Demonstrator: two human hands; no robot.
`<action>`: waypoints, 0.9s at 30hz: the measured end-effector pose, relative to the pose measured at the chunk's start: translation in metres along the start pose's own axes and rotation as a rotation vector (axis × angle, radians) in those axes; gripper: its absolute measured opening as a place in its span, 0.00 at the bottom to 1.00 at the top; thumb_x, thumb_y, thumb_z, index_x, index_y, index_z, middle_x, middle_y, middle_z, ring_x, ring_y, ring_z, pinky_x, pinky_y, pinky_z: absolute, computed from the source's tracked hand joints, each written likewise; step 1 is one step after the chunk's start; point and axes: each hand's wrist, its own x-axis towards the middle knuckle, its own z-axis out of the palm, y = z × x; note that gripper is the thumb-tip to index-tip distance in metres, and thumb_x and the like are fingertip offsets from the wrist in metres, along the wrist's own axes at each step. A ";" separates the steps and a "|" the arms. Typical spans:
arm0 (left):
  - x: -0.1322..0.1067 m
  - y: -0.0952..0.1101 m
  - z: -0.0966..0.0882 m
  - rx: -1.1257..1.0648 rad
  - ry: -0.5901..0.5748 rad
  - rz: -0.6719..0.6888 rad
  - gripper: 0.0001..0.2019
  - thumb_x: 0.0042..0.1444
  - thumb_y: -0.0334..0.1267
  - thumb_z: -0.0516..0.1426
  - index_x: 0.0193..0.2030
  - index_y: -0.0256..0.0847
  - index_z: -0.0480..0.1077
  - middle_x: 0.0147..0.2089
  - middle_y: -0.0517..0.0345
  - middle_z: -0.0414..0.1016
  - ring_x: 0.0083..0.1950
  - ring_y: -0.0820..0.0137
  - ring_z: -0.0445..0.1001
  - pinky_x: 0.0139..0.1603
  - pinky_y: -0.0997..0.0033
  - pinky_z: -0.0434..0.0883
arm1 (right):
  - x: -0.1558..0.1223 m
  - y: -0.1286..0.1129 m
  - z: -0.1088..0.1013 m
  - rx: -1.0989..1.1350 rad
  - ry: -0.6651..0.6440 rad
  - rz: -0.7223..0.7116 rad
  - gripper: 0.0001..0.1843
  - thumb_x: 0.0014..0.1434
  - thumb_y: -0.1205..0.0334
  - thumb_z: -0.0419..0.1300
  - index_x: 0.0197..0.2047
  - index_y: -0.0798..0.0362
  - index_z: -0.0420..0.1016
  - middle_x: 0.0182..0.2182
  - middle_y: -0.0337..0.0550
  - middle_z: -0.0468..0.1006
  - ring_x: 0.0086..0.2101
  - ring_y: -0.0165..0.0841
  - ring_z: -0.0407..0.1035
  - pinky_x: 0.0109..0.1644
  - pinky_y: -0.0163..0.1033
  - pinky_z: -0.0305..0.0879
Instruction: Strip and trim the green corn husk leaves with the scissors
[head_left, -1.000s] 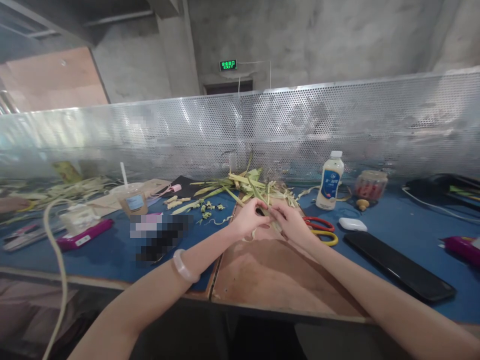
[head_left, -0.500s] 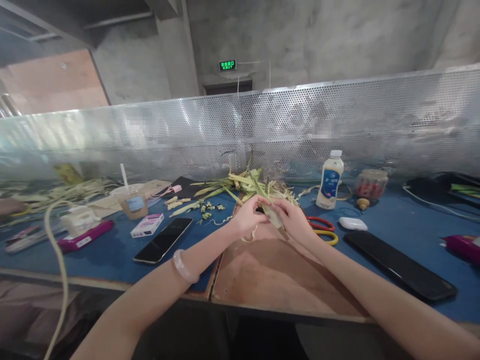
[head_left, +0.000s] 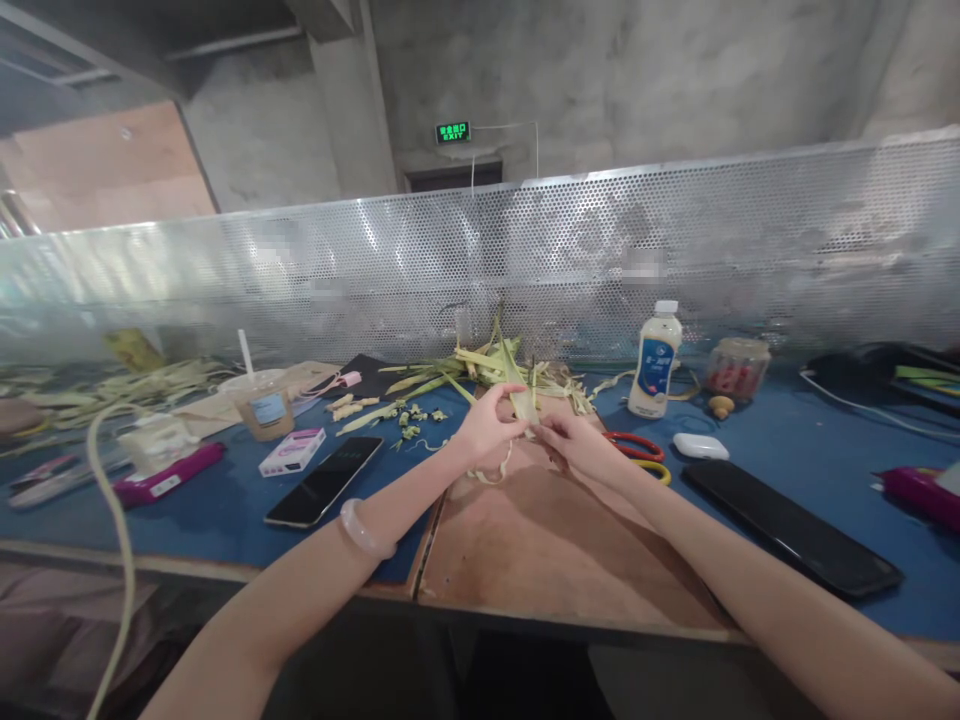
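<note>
A pale green leaf strip [head_left: 523, 404], broad and flat, stands tilted between my hands above the bare brown board. My left hand [head_left: 491, 425] pinches it from the left, thumb and fingers closed on its sides. At its lower end the fingertips of my right hand [head_left: 574, 445] press together on the leaf. Just behind lies a heap of green and yellowish leaves [head_left: 487, 362]. A thin curled strip [head_left: 491, 475] rests on the board beneath my left wrist. Scissors with red and yellow handles [head_left: 637, 450] lie partly hidden behind my right forearm.
Left are a black phone [head_left: 330, 482], a small pink-white box [head_left: 292, 452], a drink cup [head_left: 264, 408] and small green pieces [head_left: 411, 420]. Right are a bottle [head_left: 655, 360], a jar [head_left: 739, 367], a white case [head_left: 700, 446] and a dark phone [head_left: 791, 525]. A perforated metal screen [head_left: 337, 280] stands behind.
The leaf strip has turned more upright, and its lower end no longer sticks out below my hands. My right hand has shifted slightly down and toward the leaf's lower end.
</note>
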 end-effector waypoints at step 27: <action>-0.005 0.003 0.004 0.033 -0.056 -0.025 0.37 0.41 0.32 0.63 0.59 0.41 0.55 0.55 0.44 0.63 0.23 0.80 0.68 0.21 0.75 0.70 | 0.002 0.001 0.001 -0.219 0.075 -0.104 0.03 0.51 0.64 0.51 0.27 0.52 0.64 0.20 0.35 0.69 0.21 0.28 0.62 0.27 0.34 0.57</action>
